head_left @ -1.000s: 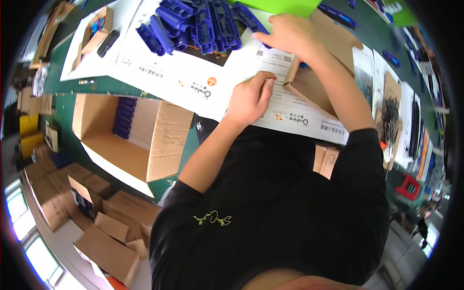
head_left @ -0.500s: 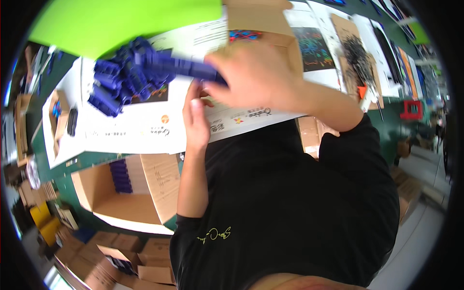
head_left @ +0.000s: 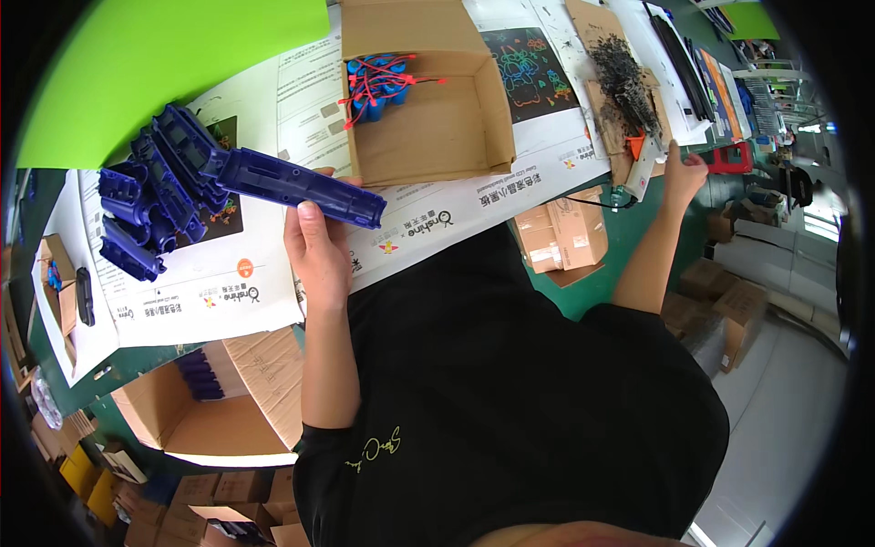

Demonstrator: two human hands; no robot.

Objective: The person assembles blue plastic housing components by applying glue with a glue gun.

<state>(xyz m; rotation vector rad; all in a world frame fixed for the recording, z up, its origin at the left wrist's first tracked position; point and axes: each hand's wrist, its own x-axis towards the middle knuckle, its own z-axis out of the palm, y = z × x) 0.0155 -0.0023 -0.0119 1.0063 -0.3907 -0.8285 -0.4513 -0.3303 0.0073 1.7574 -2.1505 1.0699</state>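
Observation:
My left hand grips a long dark blue plastic housing, its hollow side turned up, with the thumb on its near edge. The housing's far left end overlaps a pile of similar blue housings on the table. At the right, my right hand is beside a white glue gun with an orange part near its tip. Its fingers look loosely bent and apart, and I see nothing held in them. Whether a fingertip touches the glue gun is hard to tell.
An open cardboard box holds blue cylinders with red leads. A heap of thin dark pieces lies on cardboard behind the glue gun. Below the table's left edge stands another open box with blue housings. A green sheet covers the far left.
My right hand has left the blue housing and moved right to the glue gun. The housing stays in my left hand, now held lower and steadier. The whole view has shifted.

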